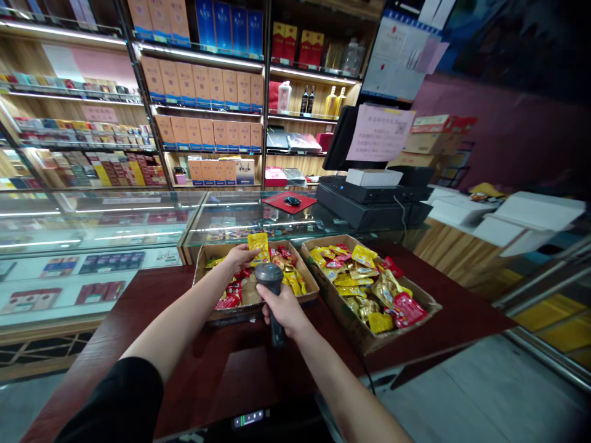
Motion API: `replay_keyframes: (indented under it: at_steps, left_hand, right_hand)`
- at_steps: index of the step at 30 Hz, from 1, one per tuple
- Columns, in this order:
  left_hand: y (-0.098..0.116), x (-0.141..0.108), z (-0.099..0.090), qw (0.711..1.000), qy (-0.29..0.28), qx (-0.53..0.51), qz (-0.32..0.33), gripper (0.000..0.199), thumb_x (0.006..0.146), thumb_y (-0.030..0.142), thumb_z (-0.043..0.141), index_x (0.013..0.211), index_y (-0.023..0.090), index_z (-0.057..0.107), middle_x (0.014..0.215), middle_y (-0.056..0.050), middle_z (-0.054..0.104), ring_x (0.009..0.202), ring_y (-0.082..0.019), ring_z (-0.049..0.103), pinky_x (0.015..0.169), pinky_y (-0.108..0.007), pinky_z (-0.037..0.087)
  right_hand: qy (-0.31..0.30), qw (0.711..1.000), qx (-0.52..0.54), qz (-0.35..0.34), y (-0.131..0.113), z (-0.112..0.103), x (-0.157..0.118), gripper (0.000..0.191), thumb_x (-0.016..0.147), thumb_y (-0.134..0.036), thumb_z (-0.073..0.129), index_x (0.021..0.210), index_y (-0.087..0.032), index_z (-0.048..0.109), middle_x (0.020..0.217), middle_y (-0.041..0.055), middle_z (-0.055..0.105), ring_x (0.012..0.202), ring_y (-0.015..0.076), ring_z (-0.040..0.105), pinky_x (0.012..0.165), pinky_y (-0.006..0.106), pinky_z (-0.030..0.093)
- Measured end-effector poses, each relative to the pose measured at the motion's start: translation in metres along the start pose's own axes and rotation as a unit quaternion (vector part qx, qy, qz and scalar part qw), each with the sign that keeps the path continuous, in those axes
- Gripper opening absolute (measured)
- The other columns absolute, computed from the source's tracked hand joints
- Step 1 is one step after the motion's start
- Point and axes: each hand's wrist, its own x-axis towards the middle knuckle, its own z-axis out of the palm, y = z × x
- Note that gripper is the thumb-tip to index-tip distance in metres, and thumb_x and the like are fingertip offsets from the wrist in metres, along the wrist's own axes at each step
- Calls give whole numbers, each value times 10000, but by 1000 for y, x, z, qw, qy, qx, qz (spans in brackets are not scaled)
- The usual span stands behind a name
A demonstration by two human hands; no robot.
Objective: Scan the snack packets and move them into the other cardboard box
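Observation:
My left hand (pixel 242 257) pinches a yellow snack packet (pixel 259 247) and holds it up over the left cardboard box (pixel 201 261). My right hand (pixel 282 309) is wrapped round the handle of a dark barcode scanner (pixel 269 275), whose head is just in front of the packet. Red packets (pixel 230 295) and yellow packets (pixel 294 283) lie in the left box, partly covered by my hands and the scanner. To the right stands a second cardboard box (pixel 364 342) full of yellow, gold and red packets (pixel 349 277).
Both boxes rest on a dark red table (pixel 194 369). Behind it runs a glass display counter (pixel 152 237) with a mouse (pixel 292 200) on a red mat (pixel 302 207). A monitor (pixel 340 138) stands on a black cash drawer (pixel 364 209). Shelves of boxed goods (pixel 203 83) line the wall.

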Motion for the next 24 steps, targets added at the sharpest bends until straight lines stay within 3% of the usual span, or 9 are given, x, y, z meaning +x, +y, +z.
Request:
replay_keyframes:
  at_steps: [9, 24]
  left_hand:
    - [-4, 7, -5, 1000, -16, -6, 11, 481, 465, 281, 893, 797, 148, 571, 672, -9, 668, 529, -105, 613, 501, -203, 487]
    - [-3, 8, -5, 999, -39, -18, 5, 457, 532, 237, 870, 906, 141, 627, 761, -56, 700, 602, -145, 653, 551, -242, 530]
  right_hand:
    - [5, 1000, 3, -14, -4, 1, -4, 310, 714, -458, 635, 739, -174, 512, 402, -86, 448, 306, 72, 401, 313, 190, 360]
    - [11, 1000, 5, -9, -2, -3, -3, 308, 717, -460, 625, 717, -178, 501, 377, -78, 460, 292, 77, 405, 315, 192, 355]
